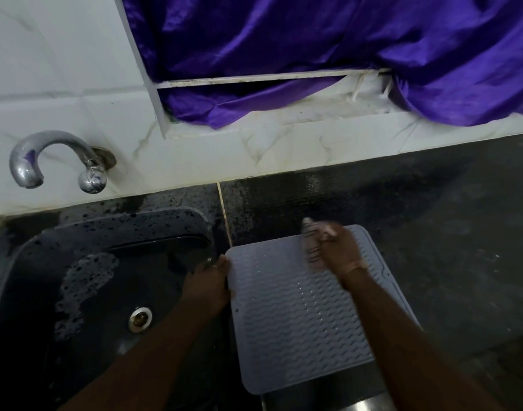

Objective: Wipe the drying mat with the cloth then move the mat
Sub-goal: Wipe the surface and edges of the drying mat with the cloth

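A grey ribbed drying mat (pixel 299 315) lies flat on the dark counter, right of the sink. My left hand (pixel 208 284) grips the mat's left edge near its far corner. My right hand (pixel 334 250) presses a pale striped cloth (pixel 310 244) onto the far part of the mat. The cloth is blurred and mostly covered by my fingers.
A black sink (pixel 85 280) with suds and a metal drain lies left of the mat. A chrome tap (pixel 55 158) juts from the white tiled wall. Purple fabric (pixel 313 46) hangs over the window ledge behind. Wet dark counter (pixel 447 232) stretches to the right.
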The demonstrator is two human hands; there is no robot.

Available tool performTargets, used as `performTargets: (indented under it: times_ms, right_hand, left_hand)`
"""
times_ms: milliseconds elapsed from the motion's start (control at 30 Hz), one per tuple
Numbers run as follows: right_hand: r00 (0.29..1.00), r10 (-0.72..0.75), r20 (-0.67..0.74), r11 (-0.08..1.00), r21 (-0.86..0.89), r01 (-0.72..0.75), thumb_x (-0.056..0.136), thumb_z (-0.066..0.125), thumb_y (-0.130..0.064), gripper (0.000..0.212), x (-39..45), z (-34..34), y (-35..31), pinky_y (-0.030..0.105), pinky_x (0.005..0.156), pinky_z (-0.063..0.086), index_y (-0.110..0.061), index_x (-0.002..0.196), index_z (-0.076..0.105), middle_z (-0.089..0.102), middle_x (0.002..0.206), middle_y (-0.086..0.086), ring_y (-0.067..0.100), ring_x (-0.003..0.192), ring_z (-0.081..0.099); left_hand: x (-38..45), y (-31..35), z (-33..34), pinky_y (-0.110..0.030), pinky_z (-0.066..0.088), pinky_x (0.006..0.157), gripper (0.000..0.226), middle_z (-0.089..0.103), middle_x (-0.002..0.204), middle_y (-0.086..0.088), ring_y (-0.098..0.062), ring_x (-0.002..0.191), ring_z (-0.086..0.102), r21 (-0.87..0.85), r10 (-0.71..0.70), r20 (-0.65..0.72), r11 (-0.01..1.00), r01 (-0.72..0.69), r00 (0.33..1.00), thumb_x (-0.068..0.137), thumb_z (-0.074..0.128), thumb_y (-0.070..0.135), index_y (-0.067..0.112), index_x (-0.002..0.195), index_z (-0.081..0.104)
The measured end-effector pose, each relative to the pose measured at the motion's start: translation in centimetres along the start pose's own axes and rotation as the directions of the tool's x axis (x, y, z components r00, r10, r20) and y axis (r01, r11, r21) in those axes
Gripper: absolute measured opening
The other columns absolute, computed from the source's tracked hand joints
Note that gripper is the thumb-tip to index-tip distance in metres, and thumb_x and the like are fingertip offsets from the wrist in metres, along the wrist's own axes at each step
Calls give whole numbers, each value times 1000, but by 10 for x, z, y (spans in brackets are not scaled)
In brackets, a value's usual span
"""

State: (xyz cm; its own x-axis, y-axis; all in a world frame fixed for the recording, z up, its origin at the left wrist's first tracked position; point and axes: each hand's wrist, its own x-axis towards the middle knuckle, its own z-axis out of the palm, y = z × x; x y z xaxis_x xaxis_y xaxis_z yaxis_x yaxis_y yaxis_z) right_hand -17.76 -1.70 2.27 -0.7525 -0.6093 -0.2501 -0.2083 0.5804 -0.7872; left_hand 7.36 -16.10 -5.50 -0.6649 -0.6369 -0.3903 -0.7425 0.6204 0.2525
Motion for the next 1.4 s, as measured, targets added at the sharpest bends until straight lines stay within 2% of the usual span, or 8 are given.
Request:
performTargets:
  times_ms: [133, 367, 567, 667, 833, 967, 1133, 1400]
  right_hand:
    - [949, 7, -315, 969, -234, -85, 97, 56, -20, 23, 26, -55, 45, 37, 89, 48, -10, 114, 67, 69, 110, 20, 40, 106, 63]
    - [996, 39, -79, 690, -719, -84, 98, 40, -17, 60, -15, 59, 54, 50, 122, 16, -9, 155, 21, 31, 157, 21, 38, 145, 29]
    - [957, -85, 279, 700, -667, 256, 100, 39, -29, 64, -69, 150, 2, 59, 119, 17, -12, 157, 15, 18, 161, 23, 43, 149, 15]
    - [907, -206, 368, 922, -238, 306, 104, 43, -32, 41, -70, 130, -7, 29, 115, 33, -18, 142, 50, 48, 148, 9, 28, 142, 39]
    - [998, -52, -44, 994, 91, 56, 97, 56, -53, 35, -20, 2, 15, 25, 62, 51, -22, 88, 71, 72, 81, -3, 17, 79, 69]
    - [934, -17, -356, 979, -195, -57, 99, 54, -21, 23, 23, -53, 65, 39, 92, 50, -10, 113, 69, 70, 110, 18, 37, 106, 64]
    - [973, 48, -227, 867, -475, -153, 103, 37, -21, 47, 6, 21, 83, 47, 122, 23, -9, 148, 41, 44, 150, 18, 36, 138, 41]
    - [938, -192, 289, 786, -527, 323, 93, 46, -17, 63, -79, 128, 28, 48, 120, 25, -18, 154, 29, 32, 159, 13, 33, 146, 29]
  left_hand:
    - [-15, 16, 9, -54, 29, 115, 79, 17, 166, 5, -32, 148, 17, 31, -61, -45, 998, 62, 997, 89, 59, 37, 27, 158, 20]
    - [-7, 19, -2, -50, 27, 114, 71, 38, 156, -5, -30, 146, 25, 143, -71, 6, 987, 70, 997, 93, 56, 40, 23, 155, 25]
    - [-10, 15, 2, -46, 34, 109, 58, 49, 146, -6, -29, 140, 37, 127, -53, -77, 990, 63, 996, 93, 54, 42, 30, 147, 37]
    - [-13, 14, 2, -48, 32, 111, 70, 46, 151, -4, -29, 144, 32, 127, -57, -52, 990, 63, 997, 90, 58, 42, 29, 153, 29]
    - [-14, 15, 0, -52, 26, 115, 70, 42, 155, -6, -32, 147, 26, 71, -73, -17, 995, 74, 997, 94, 56, 40, 27, 155, 26]
    - [-14, 14, 0, -49, 27, 114, 76, 39, 155, -8, -33, 146, 27, 113, -69, 3, 991, 69, 998, 93, 57, 43, 26, 157, 20]
    - [-9, 13, -3, -47, 27, 115, 84, 35, 157, -7, -31, 145, 28, 166, -55, 35, 985, 48, 998, 89, 64, 44, 26, 158, 19]
    - [-11, 14, -1, -50, 30, 112, 81, 36, 157, -6, -32, 143, 31, 175, -57, 35, 983, 50, 998, 89, 62, 42, 27, 156, 20]
